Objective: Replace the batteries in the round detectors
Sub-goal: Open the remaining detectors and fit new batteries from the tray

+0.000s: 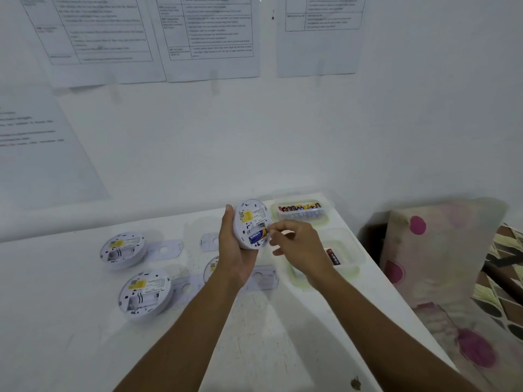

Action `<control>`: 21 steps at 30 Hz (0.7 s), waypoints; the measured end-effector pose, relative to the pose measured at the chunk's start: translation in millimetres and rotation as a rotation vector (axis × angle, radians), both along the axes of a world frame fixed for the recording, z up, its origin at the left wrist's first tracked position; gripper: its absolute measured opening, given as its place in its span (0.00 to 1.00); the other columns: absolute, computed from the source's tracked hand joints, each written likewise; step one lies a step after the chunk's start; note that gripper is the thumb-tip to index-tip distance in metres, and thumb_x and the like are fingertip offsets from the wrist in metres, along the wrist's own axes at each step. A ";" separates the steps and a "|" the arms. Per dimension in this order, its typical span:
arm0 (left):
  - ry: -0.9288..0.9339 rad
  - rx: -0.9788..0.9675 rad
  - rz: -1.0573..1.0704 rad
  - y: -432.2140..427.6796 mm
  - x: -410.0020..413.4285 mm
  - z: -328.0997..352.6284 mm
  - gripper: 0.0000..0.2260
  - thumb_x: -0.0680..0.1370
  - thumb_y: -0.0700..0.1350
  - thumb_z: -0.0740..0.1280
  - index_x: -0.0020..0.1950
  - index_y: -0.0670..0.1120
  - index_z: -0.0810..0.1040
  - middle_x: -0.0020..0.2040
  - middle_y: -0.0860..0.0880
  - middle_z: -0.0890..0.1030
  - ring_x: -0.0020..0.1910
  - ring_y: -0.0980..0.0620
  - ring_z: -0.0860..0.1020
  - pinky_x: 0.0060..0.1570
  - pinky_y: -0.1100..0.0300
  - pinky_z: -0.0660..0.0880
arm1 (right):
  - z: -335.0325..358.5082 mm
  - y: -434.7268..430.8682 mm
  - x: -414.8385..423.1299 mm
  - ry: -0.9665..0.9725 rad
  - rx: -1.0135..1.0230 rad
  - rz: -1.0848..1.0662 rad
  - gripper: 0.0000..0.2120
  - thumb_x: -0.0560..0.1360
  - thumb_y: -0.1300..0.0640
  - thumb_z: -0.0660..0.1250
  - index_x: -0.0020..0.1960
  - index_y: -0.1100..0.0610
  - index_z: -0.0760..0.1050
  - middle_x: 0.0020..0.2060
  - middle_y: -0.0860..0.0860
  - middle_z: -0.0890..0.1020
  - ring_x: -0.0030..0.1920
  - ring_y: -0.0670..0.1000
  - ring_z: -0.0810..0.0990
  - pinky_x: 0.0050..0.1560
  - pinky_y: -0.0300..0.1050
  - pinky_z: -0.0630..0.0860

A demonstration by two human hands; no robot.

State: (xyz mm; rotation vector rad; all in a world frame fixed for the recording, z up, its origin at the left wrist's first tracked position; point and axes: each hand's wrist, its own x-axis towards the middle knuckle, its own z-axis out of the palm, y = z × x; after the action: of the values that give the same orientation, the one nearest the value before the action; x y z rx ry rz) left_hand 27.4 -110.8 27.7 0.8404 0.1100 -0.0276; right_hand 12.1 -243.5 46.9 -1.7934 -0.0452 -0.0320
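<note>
While the left hand point(235, 250) grips a round detector point(252, 223) at frame centre, back side toward camera, the right hand point(300, 247) pinches at a blue battery point(258, 236) sitting in its open compartment. Two more detectors lie face down on the white table point(70, 321) at lower left: one point(123, 250) farther back, one point(145, 294) nearer, both bays empty. A clear tub point(301, 212) of batteries sits right of centre, touching nothing held. Nearer tub point(343, 257) holds a red-black battery point(334, 256).
</note>
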 end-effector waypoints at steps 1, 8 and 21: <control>-0.003 0.006 -0.003 0.1 -0.8 0.3 0.23 0.80 0.60 0.55 0.59 0.46 0.80 0.53 0.43 0.84 0.53 0.45 0.80 0.54 0.51 0.76 | -3.2 4.5 -0.6 0.001 0.027 -0.029 0.07 0.77 0.63 0.66 0.49 0.59 0.83 0.44 0.51 0.85 0.40 0.48 0.83 0.36 0.37 0.80; -0.021 0.044 0.007 2.2 -3.6 -1.7 0.20 0.82 0.58 0.52 0.56 0.49 0.80 0.48 0.48 0.86 0.46 0.51 0.84 0.47 0.55 0.80 | -10.9 19.7 2.9 0.139 0.187 -0.072 0.07 0.77 0.62 0.65 0.46 0.60 0.82 0.45 0.55 0.85 0.45 0.51 0.84 0.42 0.43 0.82; -0.061 0.051 -0.014 -6.8 -2.4 4.5 0.20 0.83 0.57 0.51 0.58 0.50 0.79 0.48 0.48 0.86 0.46 0.50 0.83 0.44 0.57 0.82 | -9.5 12.1 2.5 0.097 0.222 -0.089 0.09 0.78 0.59 0.66 0.40 0.56 0.80 0.42 0.52 0.85 0.45 0.50 0.83 0.41 0.41 0.78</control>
State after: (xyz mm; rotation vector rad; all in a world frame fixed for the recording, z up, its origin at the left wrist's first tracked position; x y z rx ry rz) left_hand 24.9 -117.7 32.2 0.8923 0.0476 -0.0125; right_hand 14.6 -231.4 37.4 -1.5721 0.1049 -0.0131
